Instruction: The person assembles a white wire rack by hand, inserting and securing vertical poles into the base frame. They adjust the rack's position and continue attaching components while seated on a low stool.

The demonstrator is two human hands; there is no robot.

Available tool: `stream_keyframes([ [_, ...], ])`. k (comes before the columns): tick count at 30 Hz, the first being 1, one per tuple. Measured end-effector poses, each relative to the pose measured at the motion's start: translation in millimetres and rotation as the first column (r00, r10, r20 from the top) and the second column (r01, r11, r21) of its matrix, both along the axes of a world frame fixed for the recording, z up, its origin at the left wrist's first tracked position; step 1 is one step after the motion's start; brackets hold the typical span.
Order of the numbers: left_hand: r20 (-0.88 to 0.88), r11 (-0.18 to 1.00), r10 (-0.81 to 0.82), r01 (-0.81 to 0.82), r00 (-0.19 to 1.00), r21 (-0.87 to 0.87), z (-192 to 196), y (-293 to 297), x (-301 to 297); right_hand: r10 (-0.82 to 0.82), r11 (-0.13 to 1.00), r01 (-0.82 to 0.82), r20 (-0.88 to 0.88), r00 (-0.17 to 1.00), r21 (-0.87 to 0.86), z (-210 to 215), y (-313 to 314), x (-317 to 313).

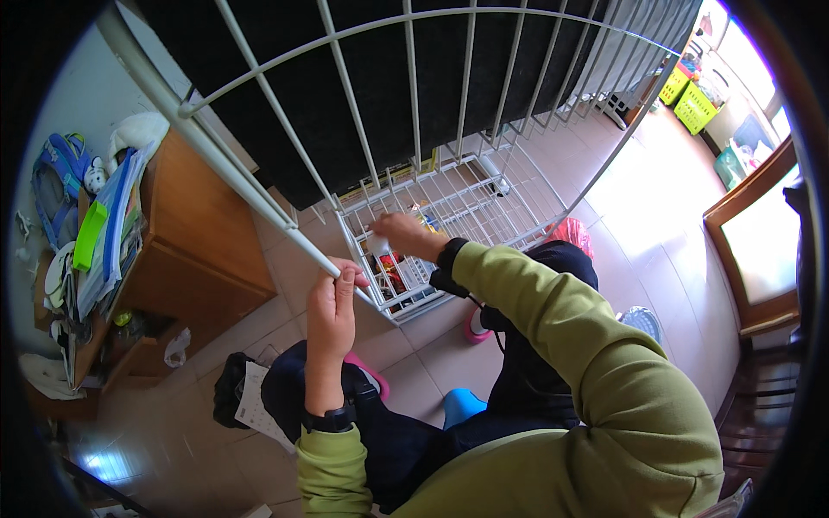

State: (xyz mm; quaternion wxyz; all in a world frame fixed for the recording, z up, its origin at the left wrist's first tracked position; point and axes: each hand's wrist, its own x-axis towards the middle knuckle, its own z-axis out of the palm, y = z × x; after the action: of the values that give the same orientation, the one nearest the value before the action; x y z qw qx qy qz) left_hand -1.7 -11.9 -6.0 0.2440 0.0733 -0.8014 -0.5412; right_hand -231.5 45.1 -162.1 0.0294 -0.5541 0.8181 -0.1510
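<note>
While the post (306, 243) of the white rack (406, 18) was grasped by the left hand (332, 312), with the fingers wrapped about it near its lower end, the right hand (408, 236) was held over the wire basket (396, 320) at the foot of the rack. A white item (378, 244) was seen just under the right fingers; whether it was gripped or merely touched could not be told, as that hand was blurred.

For the reach to be made well, the post was best kept firmly steadied, so that the rack would not be rocked. The right cuff (466, 259) was best kept clear of the wires, lest it be snagged, and anything small was best moved slowly, since it could be lost through the gaps.

One rack, one white item, one black panel (285, 95) behind the bars, one cabinet (207, 233) and one red bag (572, 233) were counted. Two pink slippers (373, 376), two black wristbands (330, 420) and two yellow-green crates (696, 108) were also counted. The coloured items (394, 274) in the basket, partly hidden by wires, could not be counted.
</note>
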Motion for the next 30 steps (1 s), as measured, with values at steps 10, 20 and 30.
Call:
stream_keyframes([
  [10,0.019,0.999,0.023,-0.022,1.000,-0.042,1,1,0,0.163,0.987,-0.161,-0.234,0.959,0.030,-21,-9,17],
  [20,0.014,1.000,0.002,-0.002,1.000,-0.009,0,0,-1,0.073,0.997,-0.071,0.102,0.992,-0.025,-9,-4,-25],
  [30,0.016,0.999,0.012,-0.012,1.000,-0.046,3,1,-1,0.101,0.985,-0.117,-0.123,0.987,-0.129,-24,-40,37],
])
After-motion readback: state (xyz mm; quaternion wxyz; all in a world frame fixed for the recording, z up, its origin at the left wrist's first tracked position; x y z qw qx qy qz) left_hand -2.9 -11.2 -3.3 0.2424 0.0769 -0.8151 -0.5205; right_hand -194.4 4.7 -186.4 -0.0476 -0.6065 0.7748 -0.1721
